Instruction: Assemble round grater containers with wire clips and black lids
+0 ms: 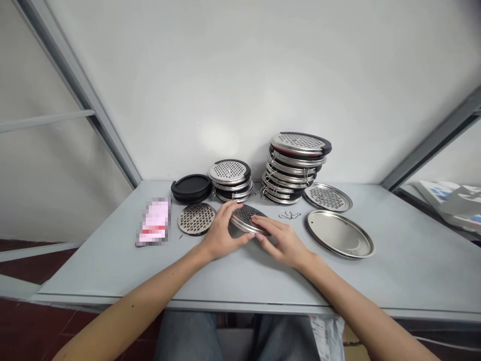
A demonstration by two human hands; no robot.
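Note:
Near the middle of the table, a round metal grater point(246, 214) with a perforated top and a shiny rim is tilted between both hands. My left hand point(221, 234) grips its left side, fingers over the far edge and thumb along the near rim. My right hand point(287, 244) holds the right side, with fingertips on the perforated face and thumb at the near rim. The grater's underside is hidden. Left of my left hand lies a loose perforated grating disc point(196, 219). Thin metal wire clips point(289, 215) lie beyond my right hand.
Behind stand a tall stack of round graters point(295, 168), a shorter stack point(230, 178) and black plastic rings point(191, 188). At right are shallow metal trays point(340, 233) and another grating disc point(327, 197). A blurred pink item point(155, 220) lies left. Metal posts flank the table.

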